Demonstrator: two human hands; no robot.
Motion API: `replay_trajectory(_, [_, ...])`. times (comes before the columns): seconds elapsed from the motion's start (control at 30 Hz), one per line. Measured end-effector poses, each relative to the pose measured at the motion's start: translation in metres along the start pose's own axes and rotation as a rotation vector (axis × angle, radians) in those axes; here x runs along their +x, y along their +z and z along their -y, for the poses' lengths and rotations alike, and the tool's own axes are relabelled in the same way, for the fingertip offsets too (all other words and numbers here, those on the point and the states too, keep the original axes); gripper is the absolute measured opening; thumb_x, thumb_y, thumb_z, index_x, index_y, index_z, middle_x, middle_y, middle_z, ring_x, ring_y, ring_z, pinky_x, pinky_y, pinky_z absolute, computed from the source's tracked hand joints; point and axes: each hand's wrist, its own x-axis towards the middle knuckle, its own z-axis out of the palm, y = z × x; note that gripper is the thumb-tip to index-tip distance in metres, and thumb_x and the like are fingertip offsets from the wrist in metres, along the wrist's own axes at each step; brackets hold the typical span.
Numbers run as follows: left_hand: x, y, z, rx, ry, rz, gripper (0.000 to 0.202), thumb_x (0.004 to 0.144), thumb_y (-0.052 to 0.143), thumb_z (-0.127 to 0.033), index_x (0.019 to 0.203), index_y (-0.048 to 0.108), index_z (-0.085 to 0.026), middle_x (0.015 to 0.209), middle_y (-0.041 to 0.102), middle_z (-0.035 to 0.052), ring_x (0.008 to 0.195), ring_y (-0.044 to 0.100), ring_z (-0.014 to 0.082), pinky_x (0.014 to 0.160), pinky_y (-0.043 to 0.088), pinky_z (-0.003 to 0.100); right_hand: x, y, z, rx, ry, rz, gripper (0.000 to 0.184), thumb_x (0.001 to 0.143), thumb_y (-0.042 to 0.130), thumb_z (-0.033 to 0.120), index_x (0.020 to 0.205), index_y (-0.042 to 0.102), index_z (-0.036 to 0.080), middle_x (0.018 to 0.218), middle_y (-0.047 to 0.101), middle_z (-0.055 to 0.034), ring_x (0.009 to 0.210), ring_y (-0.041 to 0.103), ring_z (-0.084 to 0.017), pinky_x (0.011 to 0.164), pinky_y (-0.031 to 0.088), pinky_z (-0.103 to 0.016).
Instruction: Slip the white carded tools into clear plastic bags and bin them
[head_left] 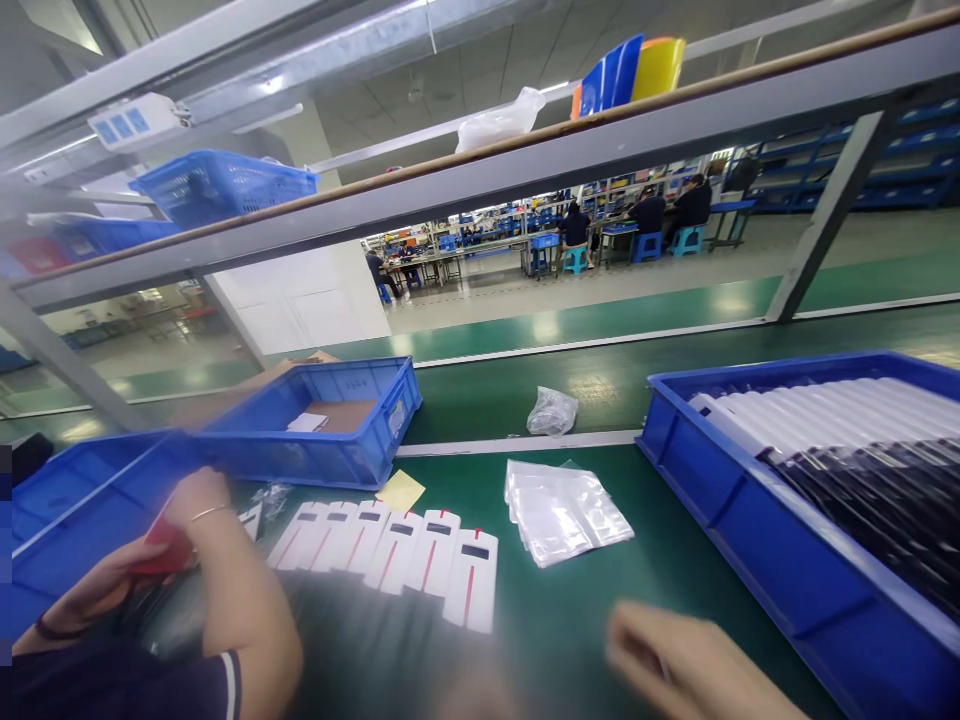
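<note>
Evidently blurred, right hand (675, 662): grip could not be told. Clear bags (562, 512) lay just ahead, white cards (420, 555) leftward, blue crate (750, 525) rightward.

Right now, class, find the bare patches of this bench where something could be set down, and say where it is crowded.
Bare green mat lies between the clear bags and the right blue crate, and beyond the white strip around the crumpled bag. Crowded: the left, with white packs, the middle blue crate and a co-worker's arms.
</note>
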Motion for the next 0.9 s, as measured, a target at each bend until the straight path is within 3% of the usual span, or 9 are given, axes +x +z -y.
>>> replay_trajectory(0.07, [-0.006,0.027,0.011,0.033,0.010,0.008,0.029,0.097,0.055,-0.049,0.100,0.070,-0.024,0.099,0.075,0.0052,0.092,0.071,0.0190,0.075,0.058,0.033,0.047,-0.009,-0.014,-0.037,0.093,-0.054,0.020,0.103,0.058,0.036,0.097,0.065,0.018,0.088,0.066,-0.0002,0.074,0.063,-0.015,0.071,0.057,-0.033])
replay_trajectory(0.2, [0.002,0.055,0.023,0.095,0.027,0.032,0.020,0.097,0.059,-0.038,0.113,0.066,-0.028,0.122,0.067,0.0078,0.104,0.065,0.0201,0.086,0.059,0.036,0.143,-0.019,-0.051,-0.078,0.284,-0.234,0.017,0.101,0.061,0.031,0.111,0.065,0.017,0.115,0.065,-0.0065,0.107,0.062,-0.024,0.092,0.054,-0.045])
replay_trajectory(0.33, [0.030,0.052,0.022,0.142,0.044,0.006,0.017,0.087,0.070,-0.048,0.103,0.070,-0.041,0.100,0.075,0.0029,0.097,0.068,0.0259,0.068,0.059,0.037,0.185,-0.019,-0.074,0.007,0.283,-0.208,0.022,0.098,0.066,0.037,0.108,0.067,0.017,0.115,0.067,-0.0059,0.103,0.065,-0.023,0.091,0.056,-0.044])
replay_trajectory(0.47, [0.032,0.068,0.029,0.190,0.054,-0.029,0.030,0.061,0.087,-0.058,0.085,0.075,-0.045,0.077,0.074,0.0032,0.091,0.070,0.0375,0.059,0.057,0.045,0.175,-0.024,-0.067,0.144,0.183,-0.255,0.021,0.100,0.063,0.037,0.103,0.067,0.017,0.105,0.068,-0.0038,0.094,0.066,-0.021,0.086,0.056,-0.041])
replay_trajectory(0.53, [0.017,0.093,0.038,0.209,0.068,-0.038,0.035,0.062,0.085,-0.060,0.091,0.075,-0.043,0.091,0.076,0.0047,0.103,0.067,0.0403,0.071,0.059,0.050,0.160,-0.032,-0.052,0.230,0.107,-0.273,0.022,0.101,0.060,0.038,0.101,0.065,0.016,0.096,0.067,-0.0019,0.085,0.066,-0.018,0.081,0.056,-0.038])
replay_trajectory(0.63, [0.001,0.136,0.041,0.222,0.102,-0.062,0.041,0.080,0.072,-0.057,0.117,0.069,-0.039,0.125,0.068,0.0066,0.128,0.055,0.0383,0.102,0.050,0.055,0.129,-0.050,-0.015,0.352,-0.055,-0.235,0.019,0.103,0.054,0.034,0.093,0.061,0.018,0.084,0.065,0.0010,0.077,0.063,-0.016,0.074,0.052,-0.032])
replay_trajectory(0.77, [0.017,0.169,0.010,0.248,0.167,-0.002,0.074,0.082,0.075,-0.042,0.149,0.043,-0.033,0.157,0.040,0.0096,0.150,0.028,0.0310,0.122,0.027,0.052,0.080,-0.080,0.036,0.448,-0.230,-0.111,0.019,0.101,0.051,0.035,0.086,0.056,0.023,0.079,0.063,0.0024,0.071,0.056,-0.015,0.066,0.044,-0.027])
replay_trajectory(0.83, [0.028,0.173,-0.014,0.250,0.233,0.129,0.056,0.078,0.080,-0.036,0.130,0.062,-0.032,0.142,0.057,0.0081,0.147,0.034,0.0299,0.124,0.023,0.050,0.059,-0.093,0.053,0.475,-0.268,-0.081,0.022,0.101,0.051,0.039,0.086,0.056,0.023,0.081,0.062,0.0024,0.072,0.055,-0.016,0.068,0.043,-0.027])
replay_trajectory(0.9, [0.031,0.172,-0.032,0.195,0.280,0.203,0.013,0.082,0.077,-0.033,0.093,0.074,-0.028,0.109,0.073,0.0043,0.129,0.054,0.0277,0.123,0.023,0.048,0.042,-0.102,0.060,0.522,-0.253,-0.112,0.026,0.103,0.048,0.044,0.089,0.057,0.024,0.084,0.063,0.0023,0.078,0.057,-0.016,0.072,0.044,-0.028])
